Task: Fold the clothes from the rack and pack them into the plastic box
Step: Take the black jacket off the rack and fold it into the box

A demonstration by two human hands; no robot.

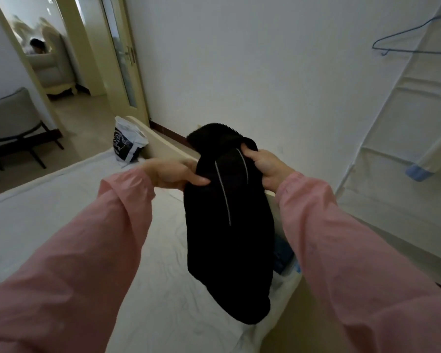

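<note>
Left hand (175,174) and right hand (264,165) are gripping the garment (227,225); laying it flat on the bed (61,212) would ease folding.

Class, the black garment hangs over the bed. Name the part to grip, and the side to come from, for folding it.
Grip the black garment just below its collar, at both side edges, one hand from each side, as the left hand and right hand do. It hangs limp and long, so a spread hold up top likely keeps it flat.

Long pink sleeves (92,238), loose, wrinkled fabric
</note>
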